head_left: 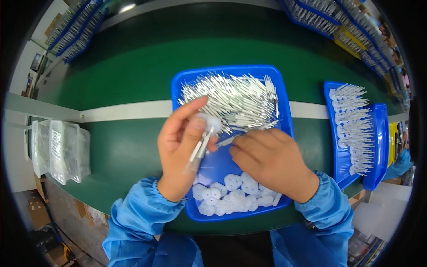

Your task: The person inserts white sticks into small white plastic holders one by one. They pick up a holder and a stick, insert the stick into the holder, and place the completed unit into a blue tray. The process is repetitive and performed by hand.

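Note:
My left hand (174,149) is closed on a white plastic disc (211,124), gripped between thumb and fingers. Several thin white rods (200,149) stick out of that disc toward me. My right hand (275,161) is beside it, fingers pinched on a white rod (226,141) that points toward the disc; its fingertips are partly hidden and slightly blurred. Both hands are over a blue tray (215,171). A heap of loose white rods with metal ends (233,100) fills the tray's far half. White discs with small holes (231,201) lie in its near end.
At the right, a blue tray (341,165) holds rows of discs with rods, next to another blue tray (378,147). Clear plastic boxes (66,151) stand at the left. Filled racks (311,18) line the back of the green table (133,58). A white strip (129,111) crosses it.

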Available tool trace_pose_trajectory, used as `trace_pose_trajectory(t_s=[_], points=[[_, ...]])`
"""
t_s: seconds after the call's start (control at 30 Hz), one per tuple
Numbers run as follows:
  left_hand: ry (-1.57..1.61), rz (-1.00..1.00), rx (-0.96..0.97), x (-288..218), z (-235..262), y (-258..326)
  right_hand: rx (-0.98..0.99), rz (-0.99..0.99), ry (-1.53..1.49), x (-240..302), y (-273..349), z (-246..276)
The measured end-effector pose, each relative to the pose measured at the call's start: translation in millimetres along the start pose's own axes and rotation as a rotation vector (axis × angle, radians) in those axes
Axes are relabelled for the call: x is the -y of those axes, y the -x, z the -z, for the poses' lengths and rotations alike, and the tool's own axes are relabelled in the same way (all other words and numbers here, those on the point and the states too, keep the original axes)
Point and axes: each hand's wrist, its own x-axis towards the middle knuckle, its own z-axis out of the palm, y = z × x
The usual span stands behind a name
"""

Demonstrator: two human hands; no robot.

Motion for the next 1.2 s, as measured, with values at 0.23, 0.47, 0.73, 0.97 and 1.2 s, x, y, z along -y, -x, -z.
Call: trace_pose_trajectory(t_s=[0.23, 0.47, 0.73, 0.97, 1.2], points=[[0.003, 0.048, 0.034, -0.1, 4.1, -2.3, 0.074, 0.077, 0.164, 1.9, -28.7, -19.9], [-0.177, -0.118, 0.135, 13.6, 3.2, -1.8, -0.101, -0.366, -0.528, -14.7, 1.2, 12.8], [-0.602, -0.241, 0.427, 2.5, 0.5, 1.3, -0.451, -0.685, -1.26, -1.1, 24.3, 10.9], [-0.494, -0.215, 0.355, 3.9, 0.4, 6.0, -0.267, -0.399, -0.445, -0.9, 21.3, 9.5], [-0.484, -0.239, 0.278, 3.1, -0.9, 6.6, -0.249, -0.468, -0.542, 4.3, 23.6, 8.6]])
